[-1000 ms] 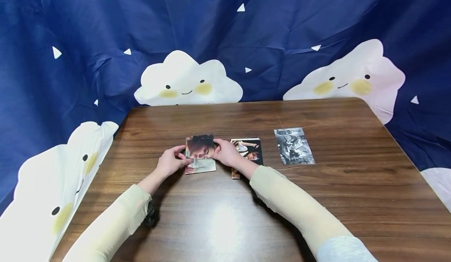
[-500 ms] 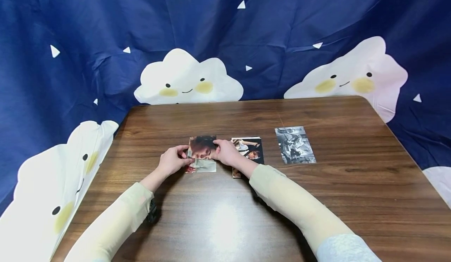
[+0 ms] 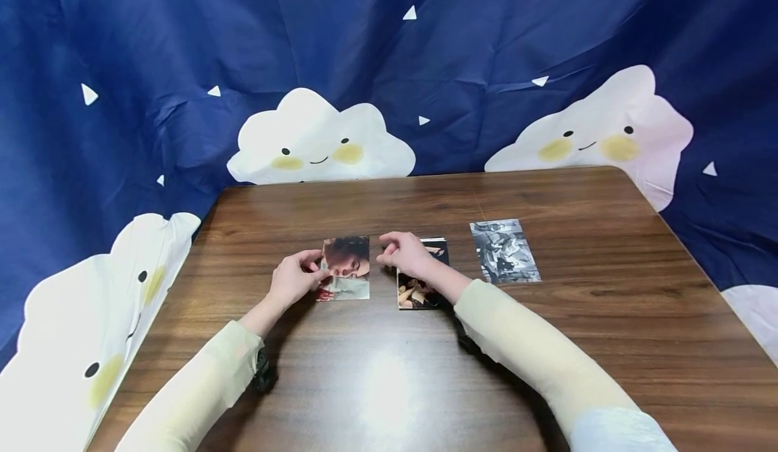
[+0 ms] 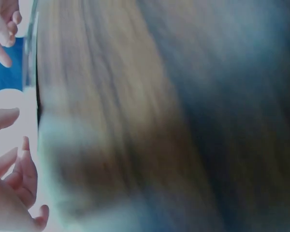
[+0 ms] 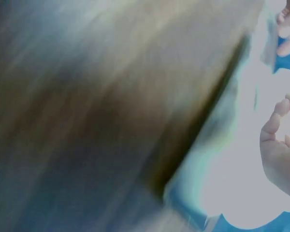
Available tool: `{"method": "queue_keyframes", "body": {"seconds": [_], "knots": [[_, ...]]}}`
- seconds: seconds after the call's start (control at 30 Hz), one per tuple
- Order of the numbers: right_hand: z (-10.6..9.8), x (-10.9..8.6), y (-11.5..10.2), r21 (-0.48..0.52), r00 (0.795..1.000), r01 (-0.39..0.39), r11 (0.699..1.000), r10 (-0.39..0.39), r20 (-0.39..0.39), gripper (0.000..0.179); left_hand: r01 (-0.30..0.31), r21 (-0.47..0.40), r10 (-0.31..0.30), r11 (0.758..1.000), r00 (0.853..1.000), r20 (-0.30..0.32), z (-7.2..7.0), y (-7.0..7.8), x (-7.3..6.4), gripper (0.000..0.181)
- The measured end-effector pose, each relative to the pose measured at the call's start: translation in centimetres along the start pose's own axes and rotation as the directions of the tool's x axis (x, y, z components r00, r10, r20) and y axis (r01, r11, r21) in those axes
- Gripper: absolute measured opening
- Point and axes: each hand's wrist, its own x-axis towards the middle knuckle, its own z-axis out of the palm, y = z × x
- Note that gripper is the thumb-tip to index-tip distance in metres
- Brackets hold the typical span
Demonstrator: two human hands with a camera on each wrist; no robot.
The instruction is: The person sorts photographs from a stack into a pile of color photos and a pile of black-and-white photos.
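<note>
A photo [image 3: 348, 268], a face above pale cloth, lies left of the table's middle; a seam shows across it in the head view. My left hand [image 3: 294, 278] pinches its left edge, the thumb overlapping the picture near the seam. Over the stack of photo prints [image 3: 418, 295] hovers my right hand [image 3: 406, 255], with loosely bent fingers and nothing visible in them. The palm and forearm hide part of that stack. Fingers of the left hand [image 4: 17, 181] and right hand [image 5: 280, 147] show at the edges of the blurred wrist views.
A black-and-white print [image 3: 506, 250] lies to the right of the stack on the brown wooden table [image 3: 595, 344]. A blue curtain [image 3: 450, 46] with smiling clouds hangs behind and at the sides of the table.
The right hand has let go of the upper photo piece and moved slightly right over the stack. The upper piece now lines up with the lower one; the left hand stays at its edge.
</note>
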Motion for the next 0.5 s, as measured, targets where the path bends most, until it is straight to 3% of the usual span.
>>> {"method": "queue_keyframes", "body": {"seconds": [0.27, 0.37, 0.5], "knots": [[-4.9, -2.2, 2.1, 0.056, 0.994, 0.079, 0.995, -0.074, -0.079, 0.04, -0.111, -0.223, 0.1, 0.969, 0.993, -0.061, 1.9, 4.0, -0.2, 0.039], [-6.3, -3.6, 3.2, 0.033, 0.991, 0.103, 0.994, -0.099, -0.092, 0.037, -0.126, -0.29, 0.12, 0.949, 0.992, -0.038, 3.4, 5.6, -0.5, 0.036], [-7.7, -5.6, 4.5, 0.0, 0.991, 0.095, 0.996, -0.094, -0.096, 0.037, -0.15, -0.3, 0.166, 0.942, 0.986, 0.028, 5.2, 7.1, -1.0, 0.034]]}}
